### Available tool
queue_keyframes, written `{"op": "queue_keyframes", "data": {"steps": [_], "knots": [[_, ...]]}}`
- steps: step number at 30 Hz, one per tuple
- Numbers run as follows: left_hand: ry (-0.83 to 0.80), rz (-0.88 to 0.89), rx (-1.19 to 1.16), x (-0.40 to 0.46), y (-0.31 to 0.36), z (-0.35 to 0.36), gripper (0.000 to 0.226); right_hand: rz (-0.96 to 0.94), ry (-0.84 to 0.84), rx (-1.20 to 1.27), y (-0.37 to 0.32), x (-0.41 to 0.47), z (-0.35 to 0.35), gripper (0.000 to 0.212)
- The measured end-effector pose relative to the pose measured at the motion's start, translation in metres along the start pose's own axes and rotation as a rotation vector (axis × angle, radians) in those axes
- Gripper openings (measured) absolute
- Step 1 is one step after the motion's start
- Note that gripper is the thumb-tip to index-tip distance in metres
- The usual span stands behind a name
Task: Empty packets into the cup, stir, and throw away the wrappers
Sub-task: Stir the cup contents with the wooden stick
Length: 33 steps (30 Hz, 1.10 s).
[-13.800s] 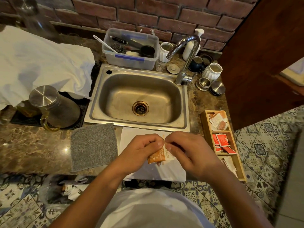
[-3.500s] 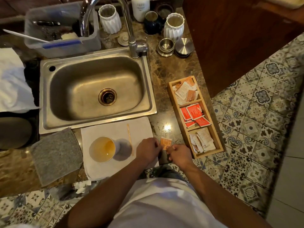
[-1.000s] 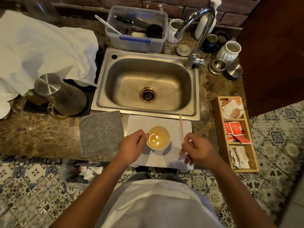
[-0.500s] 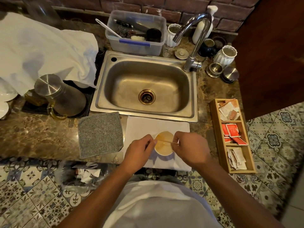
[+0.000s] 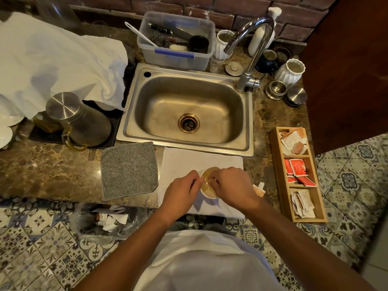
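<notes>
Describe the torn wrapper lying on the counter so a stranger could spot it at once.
Start at the steel sink and come forward to the white cloth where the cup stands. Just off the cloth's right edge, on the dark marble before the wooden tray, lies the torn wrapper. It is orange and white and lies loose on the counter, unlike the packets sorted inside the tray.

Right hand (image 5: 233,186) pinches stirrer (image 5: 210,180) over cup (image 5: 209,185); left hand (image 5: 181,191) steadies the rim.
</notes>
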State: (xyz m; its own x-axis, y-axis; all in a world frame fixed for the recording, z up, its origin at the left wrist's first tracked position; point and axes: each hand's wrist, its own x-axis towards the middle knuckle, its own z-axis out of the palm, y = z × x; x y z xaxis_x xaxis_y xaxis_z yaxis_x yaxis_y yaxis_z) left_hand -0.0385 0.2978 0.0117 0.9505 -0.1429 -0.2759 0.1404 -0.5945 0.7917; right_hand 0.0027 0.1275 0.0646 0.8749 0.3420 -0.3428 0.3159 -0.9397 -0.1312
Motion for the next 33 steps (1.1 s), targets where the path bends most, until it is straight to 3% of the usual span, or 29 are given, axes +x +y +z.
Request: {"op": "queue_keyframes", "data": {"steps": [9,15,19,26,33], "knots": [[0.012,-0.119,-0.164,0.002,0.001,-0.010,0.028,0.077,0.068,-0.037,-0.003,0.011,0.002,0.032],[0.003,-0.129,-0.212,0.003,-0.004,-0.007,0.028,0.037,-0.058,-0.227,-0.004,0.010,-0.010,0.024],[0.015,-0.139,-0.257,0.004,-0.004,-0.006,0.029,0.011,-0.190,-0.141,-0.008,0.011,-0.014,0.024],[0.022,-0.160,-0.302,0.005,-0.008,-0.006,0.031,0.138,-0.017,0.214,-0.006,0.025,-0.003,0.027],[0.026,-0.151,-0.316,0.005,-0.009,-0.006,0.030,-0.055,0.065,-0.102,-0.006,0.023,-0.012,0.029]]}}
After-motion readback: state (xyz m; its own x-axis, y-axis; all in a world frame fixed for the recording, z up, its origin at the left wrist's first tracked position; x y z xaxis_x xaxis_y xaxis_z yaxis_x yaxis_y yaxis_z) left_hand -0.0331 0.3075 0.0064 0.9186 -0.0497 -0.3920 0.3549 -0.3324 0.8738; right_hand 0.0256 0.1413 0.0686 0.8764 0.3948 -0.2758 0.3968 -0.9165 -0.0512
